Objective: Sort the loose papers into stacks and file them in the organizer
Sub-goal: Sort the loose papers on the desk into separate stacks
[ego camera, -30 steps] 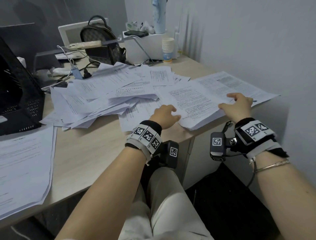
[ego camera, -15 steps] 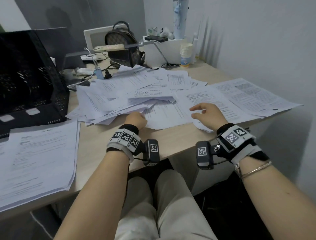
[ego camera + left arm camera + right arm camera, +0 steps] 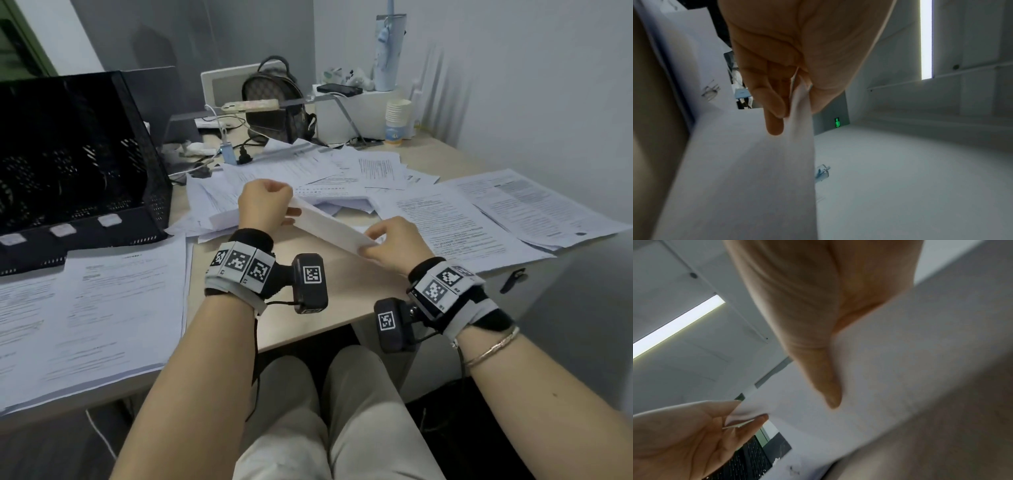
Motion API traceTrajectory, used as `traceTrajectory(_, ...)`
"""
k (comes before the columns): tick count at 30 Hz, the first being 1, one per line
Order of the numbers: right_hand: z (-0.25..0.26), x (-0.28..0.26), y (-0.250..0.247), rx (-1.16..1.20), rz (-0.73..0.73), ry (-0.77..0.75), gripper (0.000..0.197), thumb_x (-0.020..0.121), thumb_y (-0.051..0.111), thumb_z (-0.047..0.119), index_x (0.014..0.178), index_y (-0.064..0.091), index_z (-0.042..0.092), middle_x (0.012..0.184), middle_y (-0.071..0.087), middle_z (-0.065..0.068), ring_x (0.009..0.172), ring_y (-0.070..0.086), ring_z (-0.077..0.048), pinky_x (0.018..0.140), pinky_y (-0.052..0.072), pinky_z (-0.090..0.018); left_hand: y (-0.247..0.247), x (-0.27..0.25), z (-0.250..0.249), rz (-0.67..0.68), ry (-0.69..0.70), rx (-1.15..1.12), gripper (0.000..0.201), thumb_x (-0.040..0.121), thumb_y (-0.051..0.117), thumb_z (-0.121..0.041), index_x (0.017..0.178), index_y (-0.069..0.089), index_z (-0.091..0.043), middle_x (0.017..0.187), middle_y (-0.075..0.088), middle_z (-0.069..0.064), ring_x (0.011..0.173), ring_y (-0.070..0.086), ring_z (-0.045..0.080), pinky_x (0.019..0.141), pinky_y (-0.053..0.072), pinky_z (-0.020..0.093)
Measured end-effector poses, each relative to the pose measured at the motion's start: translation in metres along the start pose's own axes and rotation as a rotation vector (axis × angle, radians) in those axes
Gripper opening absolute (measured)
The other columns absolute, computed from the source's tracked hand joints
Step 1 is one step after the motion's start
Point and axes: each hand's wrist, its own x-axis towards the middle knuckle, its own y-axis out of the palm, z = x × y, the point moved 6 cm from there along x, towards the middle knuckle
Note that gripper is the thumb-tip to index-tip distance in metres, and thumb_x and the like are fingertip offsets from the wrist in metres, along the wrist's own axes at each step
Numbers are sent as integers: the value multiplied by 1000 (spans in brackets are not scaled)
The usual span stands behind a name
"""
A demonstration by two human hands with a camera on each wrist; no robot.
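Observation:
I hold a small bundle of white sheets (image 3: pixel 329 224) above the desk, tilted with its blank side toward me. My left hand (image 3: pixel 265 205) pinches its upper left corner, and my right hand (image 3: pixel 387 241) pinches its lower right edge. In the left wrist view the sheets (image 3: pixel 748 170) run between thumb and fingers (image 3: pixel 774 104). In the right wrist view the thumb (image 3: pixel 824 374) presses on the paper (image 3: pixel 890 369). A messy pile of loose papers (image 3: pixel 291 174) lies behind my hands. The black mesh organizer (image 3: pixel 75 164) stands at the left.
A neat stack of papers (image 3: pixel 85 308) lies at the near left, and two more stacks (image 3: pixel 479 219) sit at the right by the desk edge. A backpack (image 3: pixel 274 102), cables, a white box with a phone (image 3: pixel 342 89) and paper cups (image 3: pixel 397 116) crowd the back.
My hands were flat on the papers at the right; both have now taken hold of a bundle and raised it off the desk toward the middle. The view has swung left.

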Motion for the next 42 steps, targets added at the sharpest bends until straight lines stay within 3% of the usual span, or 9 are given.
traceTrajectory(5, 21, 5, -28, 88, -170, -51, 29, 82, 65, 19, 55, 56, 23, 58, 52, 6, 65, 49, -21, 66, 37, -28, -21, -5, -21, -127, 73, -66, 41, 96, 38, -50, 119, 47, -17, 95, 65, 5, 69, 67, 21, 49, 46, 25)
traceTrajectory(10, 52, 4, -62, 193, -327, -167, 15, 85, 58, 8, 91, 70, 2, 90, 70, -17, 89, 62, -31, 82, 49, -38, -33, 0, -28, -146, 70, -99, 49, 98, 26, -52, 129, 37, -16, 82, 65, 7, 61, 61, 19, 52, 46, 26)
traceTrajectory(18, 68, 10, -81, 361, -483, -226, 26, 88, 53, 2, 112, 65, 5, 106, 66, 0, 104, 61, -18, 95, 46, -29, -37, 8, -20, -49, -21, -8, 53, 98, 33, -46, 139, 31, -11, 77, 64, 6, 65, 61, 18, 59, 49, 27)
traceTrajectory(27, 89, 15, -82, 390, -528, -299, 11, 80, 71, 13, 89, 75, 8, 83, 67, -2, 70, 55, 4, 68, 40, -10, -52, 10, -23, -93, 86, -135, 44, 100, 33, -42, 134, 30, -14, 83, 65, 5, 65, 62, 18, 60, 49, 29)
traceTrajectory(31, 83, 23, -72, 227, -498, -212, 14, 75, 72, 10, 78, 73, 24, 91, 65, 5, 100, 59, -20, 92, 43, -36, -75, 7, -29, -158, 137, -228, 46, 99, 24, -51, 104, 50, -13, 82, 67, 5, 72, 65, 17, 66, 55, 34)
traceTrajectory(34, 70, 31, -60, 236, -456, -183, 41, 74, 57, -12, 86, 75, 24, 104, 50, 3, 102, 50, -13, 88, 39, -14, -79, 6, -23, -82, 107, -131, 63, 98, 20, -56, 79, 64, -14, 91, 68, 2, 85, 62, 13, 66, 48, 27)
traceTrajectory(37, 59, 33, -51, 278, -395, -134, 43, 80, 49, -16, 90, 74, 17, 111, 47, -4, 100, 49, -11, 78, 35, 0, -72, 4, -14, 107, 81, 58, 47, 96, 42, -48, 84, 72, -15, 100, 68, 0, 94, 60, 17, 70, 48, 25)
traceTrajectory(39, 49, 35, -43, 279, -336, -99, 32, 82, 55, -10, 95, 74, 12, 122, 48, -6, 102, 52, -14, 88, 40, -9, -68, 2, -9, 192, 97, 239, 16, 92, 57, -24, 93, 72, -20, 97, 66, -7, 91, 58, 14, 73, 46, 21)
traceTrajectory(42, 32, 37, -31, 405, -219, -38, 45, 81, 47, -16, 106, 69, 14, 130, 49, -7, 99, 63, -25, 89, 53, -40, -68, 5, -2, 128, 146, 317, 30, 91, 51, -3, 107, 70, -20, 109, 64, -3, 98, 56, 13, 90, 46, 26)
